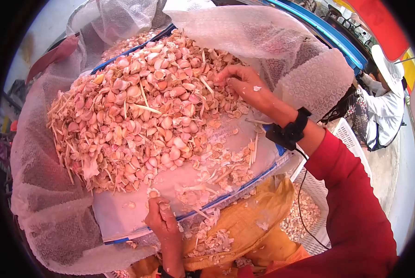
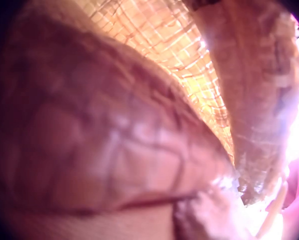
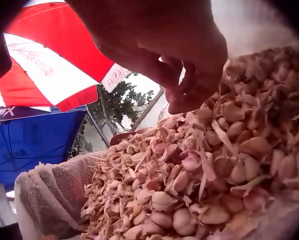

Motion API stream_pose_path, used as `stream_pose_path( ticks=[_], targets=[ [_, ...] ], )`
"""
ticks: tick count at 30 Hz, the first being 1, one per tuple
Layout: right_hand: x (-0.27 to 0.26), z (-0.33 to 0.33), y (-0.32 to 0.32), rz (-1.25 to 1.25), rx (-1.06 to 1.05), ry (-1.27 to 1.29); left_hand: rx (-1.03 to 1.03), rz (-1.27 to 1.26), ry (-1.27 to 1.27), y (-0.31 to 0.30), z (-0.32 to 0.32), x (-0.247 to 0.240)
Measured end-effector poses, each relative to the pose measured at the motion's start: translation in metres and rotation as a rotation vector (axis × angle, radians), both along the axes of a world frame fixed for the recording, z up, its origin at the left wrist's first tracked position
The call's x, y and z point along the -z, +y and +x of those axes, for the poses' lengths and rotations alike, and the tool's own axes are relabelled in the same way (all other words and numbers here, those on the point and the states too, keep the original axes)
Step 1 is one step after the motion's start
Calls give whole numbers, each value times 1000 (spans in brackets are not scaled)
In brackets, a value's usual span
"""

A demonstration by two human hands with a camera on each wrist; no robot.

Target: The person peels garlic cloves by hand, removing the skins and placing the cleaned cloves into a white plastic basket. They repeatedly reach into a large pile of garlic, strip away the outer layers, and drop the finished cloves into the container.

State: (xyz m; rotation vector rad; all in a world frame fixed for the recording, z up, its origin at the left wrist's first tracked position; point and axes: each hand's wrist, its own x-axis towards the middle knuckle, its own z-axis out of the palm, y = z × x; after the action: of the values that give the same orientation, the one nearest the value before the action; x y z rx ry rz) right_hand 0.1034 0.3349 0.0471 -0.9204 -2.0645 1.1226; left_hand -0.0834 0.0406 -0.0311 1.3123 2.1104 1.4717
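Observation:
A big heap of garlic cloves point(image 1: 138, 111), pinkish and mixed with dry stalks and skins, is piled on a pale board point(image 1: 119, 213). My right hand point(image 1: 251, 88) reaches to the heap's right side, fingers bent and fingertips right at the cloves. In the right wrist view, that hand point(image 3: 174, 60) hangs just over the cloves point(image 3: 184, 200), thumb and fingers drawn together; I cannot tell whether a clove is between them. At the board's near edge, my left hand point(image 1: 165, 222) has its fingers curled and pinches a pale garlic clove point(image 1: 153, 192) at the fingertips.
Bubble wrap point(image 1: 45, 199) drapes around the board. Loose skins point(image 1: 235, 176) litter its near right part. Below lie an orange cloth point(image 1: 244, 217) and a white basket point(image 1: 316, 231) containing cloves. A person in a white hat point(image 1: 385, 97) sits at right. A red-and-white umbrella point(image 3: 49, 55) stands beyond.

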Motion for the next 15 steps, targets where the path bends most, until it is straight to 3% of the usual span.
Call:
stream_pose_path(
  ticks=[2, 6, 12, 15],
  targets=[
    [36, 26, 8, 168, 25, -17, 6, 1, 5, 1, 2, 0],
    [48, 34, 12, 629, 25, -49, -6, 0, -1, 3, 4, -2],
    [73, 16, 13, 684, 25, -265, -28, -7, 29, 4, 6, 1],
    [79, 29, 0, 676, -110, -309, -29, -31, 36, 5, 9, 0]
  ],
)
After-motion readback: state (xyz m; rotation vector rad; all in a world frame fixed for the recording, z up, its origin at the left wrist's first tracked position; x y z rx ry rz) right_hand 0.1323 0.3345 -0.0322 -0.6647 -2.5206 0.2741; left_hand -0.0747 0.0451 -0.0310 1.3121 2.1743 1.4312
